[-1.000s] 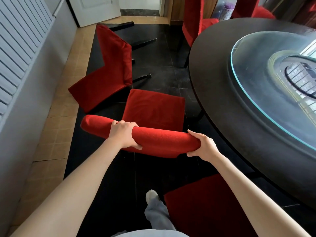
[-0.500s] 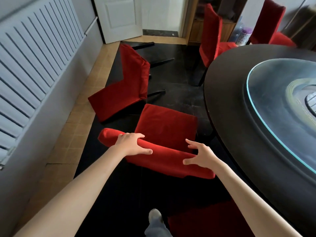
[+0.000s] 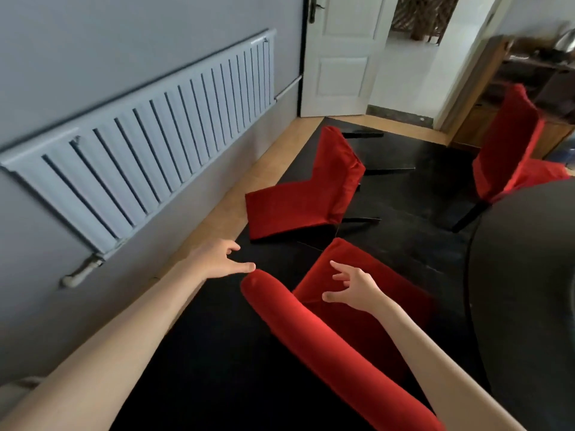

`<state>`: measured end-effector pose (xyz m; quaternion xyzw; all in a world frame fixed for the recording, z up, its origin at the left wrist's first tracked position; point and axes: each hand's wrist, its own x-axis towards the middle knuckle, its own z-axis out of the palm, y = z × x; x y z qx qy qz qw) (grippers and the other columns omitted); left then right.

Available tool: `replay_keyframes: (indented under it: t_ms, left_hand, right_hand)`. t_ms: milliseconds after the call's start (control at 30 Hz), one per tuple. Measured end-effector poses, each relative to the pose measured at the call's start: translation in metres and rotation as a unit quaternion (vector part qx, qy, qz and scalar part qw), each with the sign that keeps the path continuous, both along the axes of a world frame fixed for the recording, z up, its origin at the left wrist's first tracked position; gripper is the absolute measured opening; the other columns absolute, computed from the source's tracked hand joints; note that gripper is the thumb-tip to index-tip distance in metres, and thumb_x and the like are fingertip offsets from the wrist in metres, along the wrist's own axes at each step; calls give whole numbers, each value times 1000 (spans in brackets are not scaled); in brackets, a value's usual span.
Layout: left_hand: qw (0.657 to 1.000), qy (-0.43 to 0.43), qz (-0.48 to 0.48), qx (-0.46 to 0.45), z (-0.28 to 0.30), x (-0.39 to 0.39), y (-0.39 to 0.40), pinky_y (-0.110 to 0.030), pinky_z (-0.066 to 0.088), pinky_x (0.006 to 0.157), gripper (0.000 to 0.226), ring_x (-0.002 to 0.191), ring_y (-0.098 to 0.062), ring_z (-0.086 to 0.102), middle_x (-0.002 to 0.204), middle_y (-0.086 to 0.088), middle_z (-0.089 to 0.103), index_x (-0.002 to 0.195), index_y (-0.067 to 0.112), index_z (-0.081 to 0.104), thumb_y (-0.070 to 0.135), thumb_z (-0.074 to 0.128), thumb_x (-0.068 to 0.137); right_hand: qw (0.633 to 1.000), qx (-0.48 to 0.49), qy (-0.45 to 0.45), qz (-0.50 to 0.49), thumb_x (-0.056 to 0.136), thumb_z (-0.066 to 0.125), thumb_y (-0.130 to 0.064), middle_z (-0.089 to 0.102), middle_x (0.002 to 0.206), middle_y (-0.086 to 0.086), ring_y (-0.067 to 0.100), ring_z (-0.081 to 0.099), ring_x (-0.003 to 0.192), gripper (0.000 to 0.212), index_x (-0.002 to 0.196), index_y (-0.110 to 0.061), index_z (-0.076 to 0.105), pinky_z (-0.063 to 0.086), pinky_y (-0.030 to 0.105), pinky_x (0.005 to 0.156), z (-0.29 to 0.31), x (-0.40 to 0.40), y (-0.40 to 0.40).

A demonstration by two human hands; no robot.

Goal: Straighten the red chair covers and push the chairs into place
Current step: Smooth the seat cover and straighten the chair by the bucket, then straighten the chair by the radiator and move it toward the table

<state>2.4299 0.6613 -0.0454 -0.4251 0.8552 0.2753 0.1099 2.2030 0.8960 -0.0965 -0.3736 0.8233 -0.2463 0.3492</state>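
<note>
Fingers spread, your left hand hovers empty beside the near red-covered chair's padded top rail; your right hand hangs open above its seat. Beyond, another red fabric-covered chair lies toppled on black floor.

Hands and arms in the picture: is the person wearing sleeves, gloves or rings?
No. The left hand and right hand are bare, with no gloves, rings, watch or bracelet visible. Both forearms are uncovered as far as the picture's lower edge, so no sleeve shows.
</note>
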Motion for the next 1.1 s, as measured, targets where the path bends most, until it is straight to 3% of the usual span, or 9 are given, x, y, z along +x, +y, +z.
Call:
replay_keyframes:
  t_ms: [200,400,633,767,933,1100]
  left_hand:
    - [995,-5,97,24,-11,53,-69,-52,36,108,83,130,-23,46,144,0,47,138,28,45,76,60,71]
    - [989,16,138,46,-35,90,-156,-52,35,109,86,128,-24,47,141,-1,49,141,25,42,72,63,72]
    - [992,-19,108,67,-60,103,-290,-46,45,102,87,123,-23,52,139,-2,51,143,26,39,72,63,72]
    - [993,-20,82,85,-70,81,-361,-37,43,93,89,123,-24,52,139,-4,51,144,27,38,71,65,71]
    - [994,-31,10,103,-85,15,-406,-49,46,99,94,122,-25,52,138,-3,50,143,31,37,78,62,65]
    - [991,-31,-49,122,-102,-63,-416,-49,46,99,98,119,-23,54,132,0,55,142,34,38,82,59,59]
  right_hand:
    - [999,-19,-12,31,72,82,-42,51,141,6,25,53,123,101,153,-26,23,44,33,101,-10,21,-93]
    - [1000,-27,-7,2,80,73,-47,48,144,7,26,50,128,95,153,-27,18,41,37,104,-23,34,-193]
    - [995,34,-30,-84,87,63,-51,42,148,9,27,45,132,89,155,-24,11,40,35,100,-43,51,-306]
    - [985,59,-64,-152,87,65,-48,40,149,11,27,43,134,91,155,-24,9,39,35,103,-52,55,-343]
    - [973,83,-79,-201,87,65,-48,39,150,12,27,43,134,94,155,-25,6,39,34,102,-61,47,-359]
    - [959,94,-82,-256,87,66,-47,41,148,13,26,44,133,95,155,-24,5,39,33,102,-69,16,-361]
